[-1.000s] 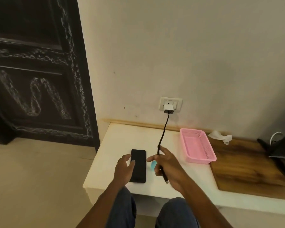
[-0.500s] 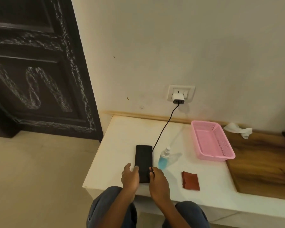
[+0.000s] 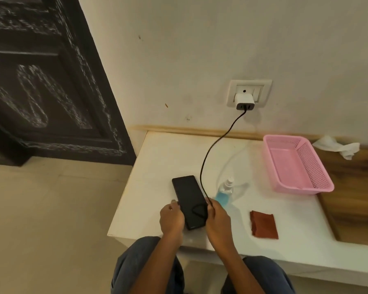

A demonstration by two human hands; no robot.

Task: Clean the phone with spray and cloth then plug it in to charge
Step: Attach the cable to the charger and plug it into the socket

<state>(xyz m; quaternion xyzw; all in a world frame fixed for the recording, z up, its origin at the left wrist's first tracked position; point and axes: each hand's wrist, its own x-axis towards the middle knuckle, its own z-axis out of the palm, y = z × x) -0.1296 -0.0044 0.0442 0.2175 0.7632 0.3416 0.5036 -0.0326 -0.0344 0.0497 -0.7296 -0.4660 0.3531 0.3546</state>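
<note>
A black phone [image 3: 188,198] lies face up near the front of the white counter [image 3: 162,158]. My left hand [image 3: 171,218] grips its lower left edge. My right hand [image 3: 217,217] pinches the black charging cable [image 3: 207,158] at the phone's lower right edge; the cable's end curls in a loop over the screen. The cable runs up to a white charger [image 3: 244,101] plugged into the wall socket [image 3: 250,93]. A small spray bottle [image 3: 224,193] with blue liquid stands just right of the phone. A folded rust-red cloth [image 3: 263,224] lies further right.
A pink plastic basket [image 3: 297,166] stands at the back right of the counter. A crumpled white tissue [image 3: 338,146] lies on the wooden surface [image 3: 357,198] beyond it. A dark carved door [image 3: 40,81] is on the left. My knees are below the counter's front edge.
My right hand brought the cable end down from beside the phone to its lower edge. My left hand shifted to the phone's lower left edge. The spray bottle and cloth came into view.
</note>
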